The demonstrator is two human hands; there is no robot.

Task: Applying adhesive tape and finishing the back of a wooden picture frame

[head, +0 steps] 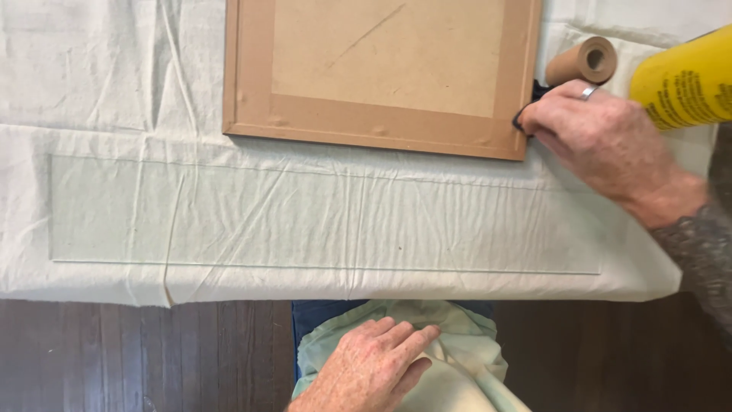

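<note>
Two hands at work: the right hand point(602, 137) grips a small black tool point(526, 114) beside the wooden frame point(381, 126); the left hand point(377, 366) lies open and flat on a pale cloth point(465, 358).

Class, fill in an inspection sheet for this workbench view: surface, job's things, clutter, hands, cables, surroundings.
Surface: creased white drop cloth covering the table.
Job's things: clear glass pane lying flat; brown frame back beyond it; small dark tool; pale cloth.
Clutter: brown paper roll; yellow cylinder.
Hands: right hand at the frame's corner on the dark tool, grip unclear; left hand flat on the pale cloth.
Cables: nothing seen.
Surroundings: dark wood floor.
</note>
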